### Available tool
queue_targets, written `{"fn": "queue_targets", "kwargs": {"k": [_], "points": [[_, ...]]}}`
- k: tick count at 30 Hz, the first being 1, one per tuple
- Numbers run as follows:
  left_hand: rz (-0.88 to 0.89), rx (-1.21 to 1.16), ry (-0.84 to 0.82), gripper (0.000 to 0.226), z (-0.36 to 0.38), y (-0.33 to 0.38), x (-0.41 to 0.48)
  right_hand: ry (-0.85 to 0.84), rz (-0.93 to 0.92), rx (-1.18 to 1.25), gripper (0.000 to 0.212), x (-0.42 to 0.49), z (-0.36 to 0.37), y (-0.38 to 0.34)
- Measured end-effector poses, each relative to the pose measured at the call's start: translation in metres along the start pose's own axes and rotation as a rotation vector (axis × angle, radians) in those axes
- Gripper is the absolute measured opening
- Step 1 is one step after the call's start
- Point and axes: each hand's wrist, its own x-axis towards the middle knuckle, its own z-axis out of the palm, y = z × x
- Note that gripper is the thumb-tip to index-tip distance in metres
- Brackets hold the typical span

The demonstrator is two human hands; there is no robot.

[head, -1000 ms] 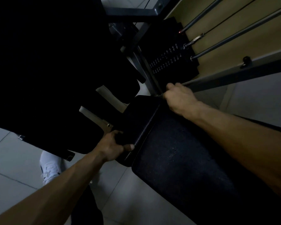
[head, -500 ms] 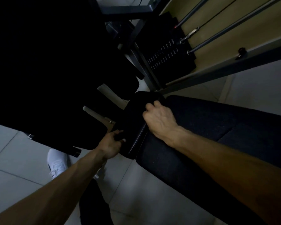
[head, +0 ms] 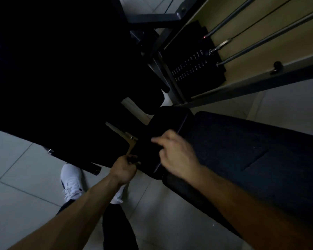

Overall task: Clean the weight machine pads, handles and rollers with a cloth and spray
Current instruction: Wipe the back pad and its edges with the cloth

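Observation:
The scene is very dark. A small black pad (head: 167,123) of the weight machine sits in the middle, butting against a long black bench pad (head: 242,150) on the right. My left hand (head: 124,167) grips the small pad's near left edge, fingers curled round it. My right hand (head: 175,156) lies on top of the small pad near its seam with the long pad, blurred by motion, fingers bent toward the left. Whether a cloth is under it is too dark to tell. No spray bottle is in view.
The black weight stack (head: 192,69) with chrome guide rods (head: 271,37) stands at the upper right, behind a grey frame bar (head: 242,87). A large black machine part (head: 61,69) fills the upper left. My white shoes (head: 71,181) stand on grey floor tiles (head: 22,168).
My right hand has slid from the far end of the small pad back toward me along the seam. My left hand has stayed gripping the pad's near edge.

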Motion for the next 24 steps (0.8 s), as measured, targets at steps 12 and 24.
{"fn": "queue_targets", "kwargs": {"k": [12, 24], "points": [[-0.333, -0.844, 0.170, 0.009, 0.037, -0.010, 0.005, -0.484, -0.428, -0.356, 0.050, 0.031, 0.041, 0.001], [-0.272, -1.077, 0.209, 0.017, 0.055, -0.038, 0.016, -0.545, -0.407, -0.382, 0.044, 0.104, 0.097, -0.011]]}}
